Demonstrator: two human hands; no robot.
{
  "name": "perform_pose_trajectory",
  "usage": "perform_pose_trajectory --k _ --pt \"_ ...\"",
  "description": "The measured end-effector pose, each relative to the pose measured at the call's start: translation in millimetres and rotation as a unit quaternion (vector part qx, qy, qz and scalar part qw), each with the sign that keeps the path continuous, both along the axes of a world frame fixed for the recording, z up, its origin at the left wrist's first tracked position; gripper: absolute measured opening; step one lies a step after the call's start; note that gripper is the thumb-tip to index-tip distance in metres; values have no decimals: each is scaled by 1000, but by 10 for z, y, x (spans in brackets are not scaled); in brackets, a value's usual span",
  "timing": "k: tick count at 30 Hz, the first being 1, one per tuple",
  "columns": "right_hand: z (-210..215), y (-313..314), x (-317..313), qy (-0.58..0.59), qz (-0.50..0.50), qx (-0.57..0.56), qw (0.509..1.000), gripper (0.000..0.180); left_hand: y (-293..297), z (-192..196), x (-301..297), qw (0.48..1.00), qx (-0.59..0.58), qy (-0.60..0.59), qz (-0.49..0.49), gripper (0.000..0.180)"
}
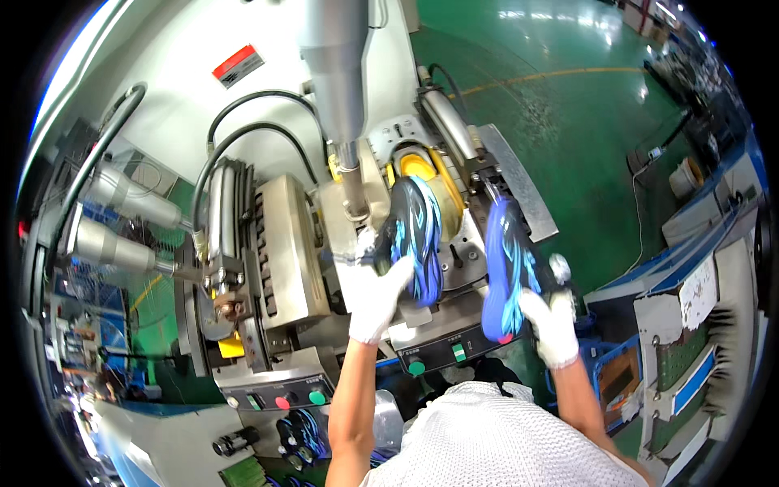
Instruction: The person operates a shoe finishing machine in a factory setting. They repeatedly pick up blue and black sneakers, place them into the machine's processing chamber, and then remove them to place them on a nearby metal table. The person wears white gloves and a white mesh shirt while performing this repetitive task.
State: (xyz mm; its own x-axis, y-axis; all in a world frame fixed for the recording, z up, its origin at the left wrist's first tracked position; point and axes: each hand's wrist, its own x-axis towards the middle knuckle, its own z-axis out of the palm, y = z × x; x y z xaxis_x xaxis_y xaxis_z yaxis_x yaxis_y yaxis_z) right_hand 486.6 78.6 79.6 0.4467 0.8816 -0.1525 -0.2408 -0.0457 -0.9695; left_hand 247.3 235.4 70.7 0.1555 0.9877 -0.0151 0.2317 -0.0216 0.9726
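A black shoe with blue streaks (pixel 415 235) is gripped by the white-gloved left hand (pixel 378 296), whose fingers are closed on its lower end; it is held upright against the grey metal press machine (pixel 284 252), just in front of a yellow rounded mould (pixel 422 169). A 2nd shoe, bright blue with a lighter pattern and a red spot at its tip (pixel 505 272), is clasped by the white-gloved right hand (pixel 552 325) and is held clear of the machine, to the right of the 1st. A grey vertical cylinder (pixel 334 73) is seen above the left hand. Below the hands, a control panel with red and green buttons (pixel 280 396) is fixed to the machine front. A green floor (pixel 568 105) stretches beyond.
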Motion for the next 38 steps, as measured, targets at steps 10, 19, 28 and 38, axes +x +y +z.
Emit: perform_pose_trajectory --k 10,19,28,38 --pt "-1732 3550 -4 -620 143 -110 764 60 -2414 -541 -1774 942 -279 177 58 81" --pt "-2024 3875 230 -646 131 -113 743 74 -3698 -2659 -1794 792 -296 249 472 75" --pt "-930 795 -1540 -537 219 172 797 86 -3763 -3183 -1792 784 -169 226 553 64" --pt "-2398 -263 -1935 -749 426 67 503 119 -4570 -2592 -2223 900 -148 124 390 94"
